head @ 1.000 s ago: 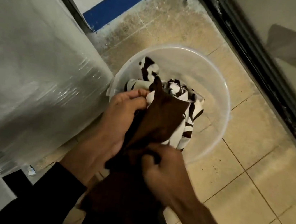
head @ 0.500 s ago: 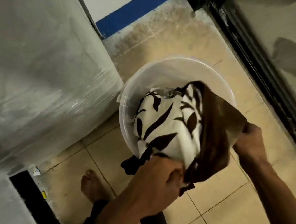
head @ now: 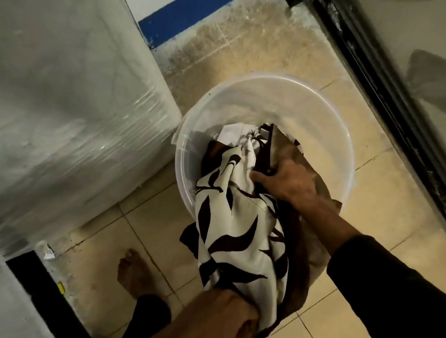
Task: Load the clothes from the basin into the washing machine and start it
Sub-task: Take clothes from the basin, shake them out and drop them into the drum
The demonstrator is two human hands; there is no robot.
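A clear plastic basin [head: 333, 143] is seen standing on the tiled floor [head: 353, 313], just beside the corner of a large white appliance wrapped in plastic film [head: 54, 104]. A white cloth with dark leaf shapes [head: 239, 227] is draped from inside the basin over its near rim and hangs down outside it. The lower end of this cloth is gripped by the left hand [head: 218, 321], whose fingers are clenched round a bunched fold, nearer the viewer than the basin. A brown cloth [head: 287, 149] is lying in the basin beside and partly under the patterned one. The right hand [head: 288, 181] is placed inside the basin, its fingers curled into the clothes where the two cloths meet. A bare foot [head: 134, 273] is seen on the floor near the basin's near side. Behind the basin a blue strip [head: 192, 8] is painted along the base of the wall.
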